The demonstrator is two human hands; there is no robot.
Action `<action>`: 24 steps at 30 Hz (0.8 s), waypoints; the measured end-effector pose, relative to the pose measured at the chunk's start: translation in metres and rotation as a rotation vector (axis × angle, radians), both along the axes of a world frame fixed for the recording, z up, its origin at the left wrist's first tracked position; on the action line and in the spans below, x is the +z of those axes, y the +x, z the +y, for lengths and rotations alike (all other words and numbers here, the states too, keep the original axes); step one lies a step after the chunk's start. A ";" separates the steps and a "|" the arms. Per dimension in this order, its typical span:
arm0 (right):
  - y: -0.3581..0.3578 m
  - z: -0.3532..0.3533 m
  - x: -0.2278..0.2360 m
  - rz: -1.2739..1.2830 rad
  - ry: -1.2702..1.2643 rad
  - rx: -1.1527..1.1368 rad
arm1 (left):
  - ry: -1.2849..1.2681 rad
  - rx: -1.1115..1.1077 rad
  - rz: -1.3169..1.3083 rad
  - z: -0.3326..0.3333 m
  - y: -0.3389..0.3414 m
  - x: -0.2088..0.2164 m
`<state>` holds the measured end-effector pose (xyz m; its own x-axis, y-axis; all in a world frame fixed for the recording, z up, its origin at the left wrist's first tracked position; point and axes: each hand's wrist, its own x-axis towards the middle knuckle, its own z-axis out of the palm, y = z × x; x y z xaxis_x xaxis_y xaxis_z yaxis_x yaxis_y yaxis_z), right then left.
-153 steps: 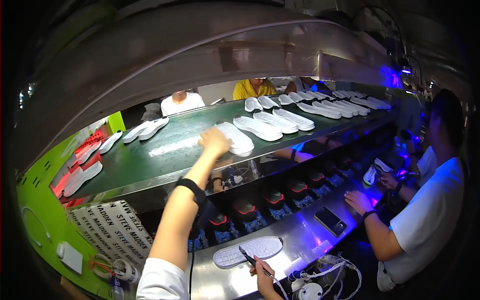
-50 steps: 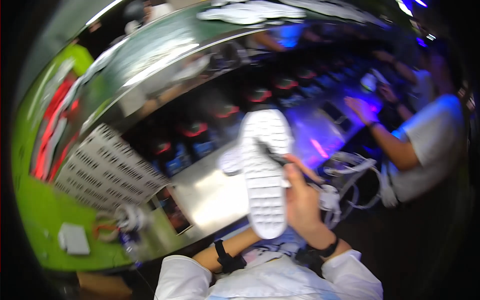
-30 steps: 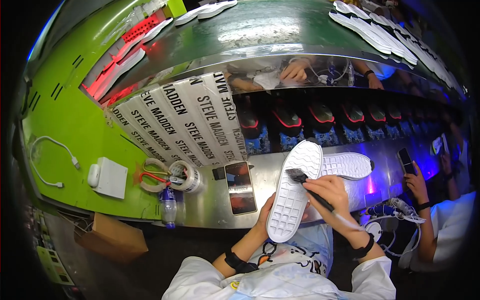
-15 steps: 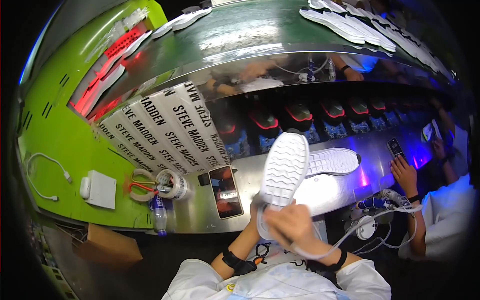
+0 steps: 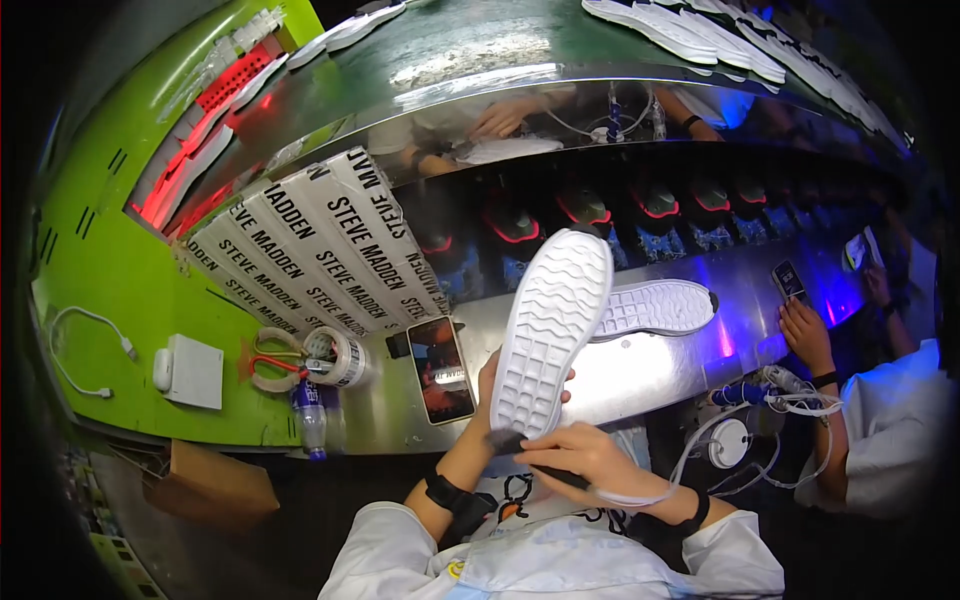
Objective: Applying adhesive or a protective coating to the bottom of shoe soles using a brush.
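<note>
Right hand (image 5: 580,455): is holding black brush (image 5: 508,441) at near end of white sole (image 5: 552,330); sole is slanting lengthwise away, left hand (image 5: 487,388) gripping from beneath.

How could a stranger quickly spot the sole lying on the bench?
Find the shiny metal bench. Right of the nearer phone lies a white sole, partly hidden by another sole the left hand holds. Unlike that one, it lies flat.

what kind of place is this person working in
Probably a shoe factory's production line: white soles lie side by side on a long green surface, the left hand holds another sole, and a co-worker's hand is at the same metal bench.
</note>
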<state>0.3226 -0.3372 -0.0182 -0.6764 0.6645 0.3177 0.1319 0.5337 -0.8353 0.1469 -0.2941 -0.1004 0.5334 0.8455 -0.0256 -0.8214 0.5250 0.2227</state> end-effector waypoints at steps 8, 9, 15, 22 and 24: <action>0.024 0.012 0.001 0.059 -0.302 0.140 | -0.154 -0.372 0.504 0.023 0.003 0.006; 0.026 0.013 0.002 0.063 -0.379 0.066 | -0.135 -0.397 0.447 0.024 0.008 0.002; 0.035 0.013 0.004 -0.056 -0.112 0.161 | 0.110 -0.970 0.609 0.037 0.028 -0.021; 0.073 0.023 0.027 -0.128 0.003 0.154 | 0.071 -0.999 0.829 0.039 0.013 -0.005; 0.073 0.023 0.029 0.048 -0.177 -0.142 | 0.010 -0.532 0.042 0.021 0.020 -0.002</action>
